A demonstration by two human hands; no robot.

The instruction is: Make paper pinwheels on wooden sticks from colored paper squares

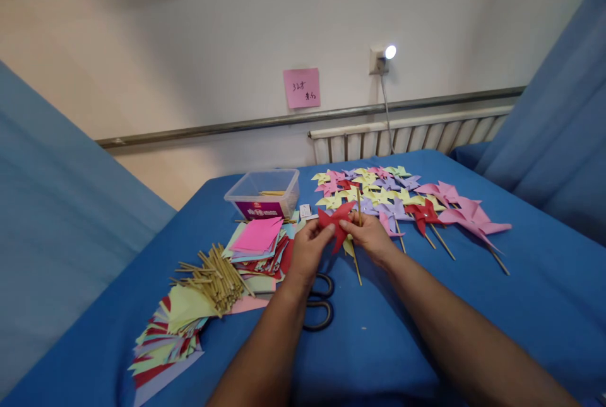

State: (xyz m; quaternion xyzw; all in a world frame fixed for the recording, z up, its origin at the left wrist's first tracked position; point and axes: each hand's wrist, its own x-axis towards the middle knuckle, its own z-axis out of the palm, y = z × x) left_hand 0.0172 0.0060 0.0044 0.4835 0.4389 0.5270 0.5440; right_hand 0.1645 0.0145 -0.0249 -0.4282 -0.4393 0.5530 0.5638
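Carefully, we hold the red pinwheel between our two hands, over the table. Our left hand pinches its left side, thumb bent across the paper near the middle; our right hand is closed too, thumb against the right side, and a thin stick rises from its fingers, seemingly gripped there. To do this well, we judge, we should press lightly near the middle so the folded blades don't flatten, with the stick upright and clear of the points. What our fingertips do behind the paper we cannot tell. Scissor handles lie nearer us than the left hand, loose sticks to its left, and other pinwheels beyond the right hand.
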